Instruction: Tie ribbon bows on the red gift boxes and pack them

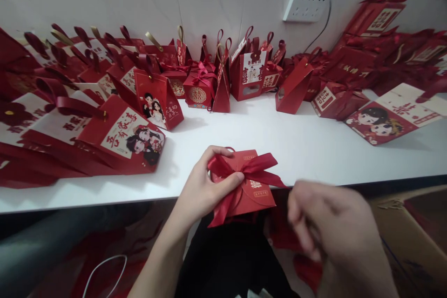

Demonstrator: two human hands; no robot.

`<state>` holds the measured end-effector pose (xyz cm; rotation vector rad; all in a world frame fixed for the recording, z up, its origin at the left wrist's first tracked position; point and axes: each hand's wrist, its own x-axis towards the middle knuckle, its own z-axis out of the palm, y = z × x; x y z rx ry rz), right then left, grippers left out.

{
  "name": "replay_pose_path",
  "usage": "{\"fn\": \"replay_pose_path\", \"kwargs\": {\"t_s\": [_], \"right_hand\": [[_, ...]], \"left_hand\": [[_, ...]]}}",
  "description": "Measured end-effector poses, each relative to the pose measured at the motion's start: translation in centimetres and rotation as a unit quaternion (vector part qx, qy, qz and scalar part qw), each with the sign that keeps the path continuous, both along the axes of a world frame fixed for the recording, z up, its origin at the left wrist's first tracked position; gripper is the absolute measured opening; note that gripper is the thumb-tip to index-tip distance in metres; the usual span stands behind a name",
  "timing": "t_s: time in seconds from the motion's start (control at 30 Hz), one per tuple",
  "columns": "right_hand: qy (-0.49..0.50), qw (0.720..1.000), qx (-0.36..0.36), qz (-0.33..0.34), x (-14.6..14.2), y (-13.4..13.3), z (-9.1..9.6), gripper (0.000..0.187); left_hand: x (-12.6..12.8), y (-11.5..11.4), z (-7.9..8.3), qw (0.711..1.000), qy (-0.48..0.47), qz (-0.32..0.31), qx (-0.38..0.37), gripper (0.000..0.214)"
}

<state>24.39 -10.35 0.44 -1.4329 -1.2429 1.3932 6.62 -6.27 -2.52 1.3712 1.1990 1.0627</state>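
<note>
My left hand (211, 186) grips a flat red gift box (249, 201) at the front edge of the white table, its thumb pressed on the knot of a dark red ribbon bow (260, 167). One ribbon tail hangs down toward the lower left, while loops and another tail spread to the right. Gold characters show on the box beneath the ribbon. To the right of the box, apart from it, is my right hand (331, 223), blurred by motion. Its fingers look curled inward, but whether anything is between them is not visible.
Upright red gift boxes with strap handles, such as this one with a cartoon couple (120, 137), crowd the left and back of the white table (223, 135). More boxes (352, 65) are stacked at right. A power strip (305, 4) is on the wall; a cardboard carton (408, 223) stands lower right.
</note>
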Motion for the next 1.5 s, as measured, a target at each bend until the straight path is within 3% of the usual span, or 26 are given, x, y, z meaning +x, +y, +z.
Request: {"fn": "replay_pose_path", "kwargs": {"t_s": [0.07, 0.1, 0.23, 0.43, 0.57, 0.73, 0.83, 0.97, 1.1, 1.2, 1.27, 1.4, 1.5], "right_hand": [[-0.054, 0.990, 0.080, -0.102, 0.6, 1.8, -0.5, 0.042], [-0.080, 0.986, 0.103, -0.105, 0.6, 2.7, -0.9, 0.041], [-0.111, 0.987, 0.114, -0.012, 0.0, 4.4, -2.6, 0.040], [0.008, 0.997, 0.082, -0.010, -0.6, 3.5, -3.8, 0.035], [0.128, 0.990, 0.048, -0.030, -1.3, 3.5, -4.9, 0.030], [0.179, 0.971, 0.092, -0.128, -2.6, 5.3, -5.0, 0.020], [0.199, 0.958, 0.138, -0.150, -3.0, 6.8, -5.0, 0.016], [0.243, 0.956, 0.085, -0.140, -2.7, 7.4, -5.6, 0.018], [0.220, 0.966, 0.051, -0.124, -1.8, 6.3, -6.5, 0.025], [0.170, 0.983, 0.044, -0.052, -0.9, 5.0, -6.4, 0.031], [0.129, 0.990, 0.047, -0.020, -0.5, 4.4, -6.0, 0.031], [0.040, 0.997, 0.063, -0.026, -0.4, 4.0, -5.0, 0.032], [0.021, 0.997, 0.074, -0.024, -0.5, 3.8, -4.5, 0.032]], "left_hand": [[-0.1, 0.0, -0.1, 1.000, -0.017, -0.010, 0.004, 0.034], [-0.1, 0.0, -0.2, 1.000, -0.024, -0.006, 0.009, 0.035], [0.1, 0.0, -0.7, 0.996, -0.040, 0.054, 0.053, 0.027], [-0.5, -1.8, -1.3, 0.985, 0.020, 0.142, 0.093, 0.011], [-0.4, -2.8, -1.3, 0.982, 0.015, 0.174, 0.072, 0.014], [0.5, 0.6, -1.4, 0.975, -0.091, 0.186, 0.082, 0.017], [0.5, 3.1, -1.9, 0.970, -0.127, 0.190, 0.086, 0.022], [0.4, 3.7, -2.6, 0.969, -0.125, 0.202, 0.064, 0.028], [0.2, 3.2, -2.6, 0.974, -0.120, 0.187, 0.046, 0.028], [-0.3, 3.6, -2.0, 0.978, -0.136, 0.150, 0.044, 0.018], [-0.7, 4.1, -1.4, 0.985, -0.122, 0.109, 0.059, 0.025], [-0.9, 4.7, 0.3, 0.997, 0.011, 0.002, 0.072, 0.038], [-0.6, 4.6, 1.2, 0.994, 0.090, -0.025, 0.049, 0.034]]}}
